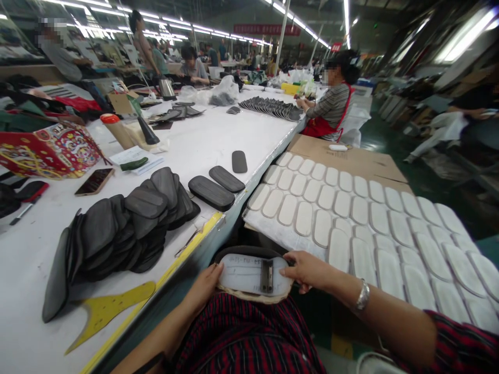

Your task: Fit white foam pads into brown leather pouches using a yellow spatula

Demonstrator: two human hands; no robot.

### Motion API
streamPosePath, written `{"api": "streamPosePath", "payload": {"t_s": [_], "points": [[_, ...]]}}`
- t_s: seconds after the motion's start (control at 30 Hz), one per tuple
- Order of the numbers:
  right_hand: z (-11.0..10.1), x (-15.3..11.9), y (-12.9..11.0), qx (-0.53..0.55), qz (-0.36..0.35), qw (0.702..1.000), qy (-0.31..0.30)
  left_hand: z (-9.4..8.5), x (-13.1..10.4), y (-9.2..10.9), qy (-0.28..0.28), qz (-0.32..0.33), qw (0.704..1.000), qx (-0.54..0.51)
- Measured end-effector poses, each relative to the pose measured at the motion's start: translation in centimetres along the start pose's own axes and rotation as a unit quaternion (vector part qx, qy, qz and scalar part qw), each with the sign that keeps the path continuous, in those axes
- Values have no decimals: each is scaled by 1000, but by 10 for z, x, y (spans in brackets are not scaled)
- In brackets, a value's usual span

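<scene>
At the lower centre of the frame, the left hand (203,286) and the right hand (307,270) are gripping a white insole piece (249,272) by its two ends, fingers closed on it, over the lap. A small metal part (266,276) is sitting on it. I judge the person is fitting or checking this piece. The next move is probably calling for a steady grip. Dark pieces (120,228) are lying at the left, and white pads on a board (362,218) at the right.
</scene>
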State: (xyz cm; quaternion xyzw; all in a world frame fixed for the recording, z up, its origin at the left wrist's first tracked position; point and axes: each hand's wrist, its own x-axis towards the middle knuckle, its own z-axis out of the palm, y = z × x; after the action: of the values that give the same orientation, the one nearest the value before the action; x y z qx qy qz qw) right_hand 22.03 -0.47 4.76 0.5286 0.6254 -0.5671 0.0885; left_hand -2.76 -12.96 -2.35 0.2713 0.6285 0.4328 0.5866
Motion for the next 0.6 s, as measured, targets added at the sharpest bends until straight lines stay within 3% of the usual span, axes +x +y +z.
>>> {"api": "streamPosePath", "payload": {"t_s": [0.3,0.5,0.6], "points": [[-1,-4,9,46,-3,999,-9,-9,0,-2,26,47,985,163],[1,11,53,60,-19,998,-12,-12,1,2,34,46,974,220],[9,13,59,-63,-92,989,94,-17,11,11,48,97,957,270]]}}
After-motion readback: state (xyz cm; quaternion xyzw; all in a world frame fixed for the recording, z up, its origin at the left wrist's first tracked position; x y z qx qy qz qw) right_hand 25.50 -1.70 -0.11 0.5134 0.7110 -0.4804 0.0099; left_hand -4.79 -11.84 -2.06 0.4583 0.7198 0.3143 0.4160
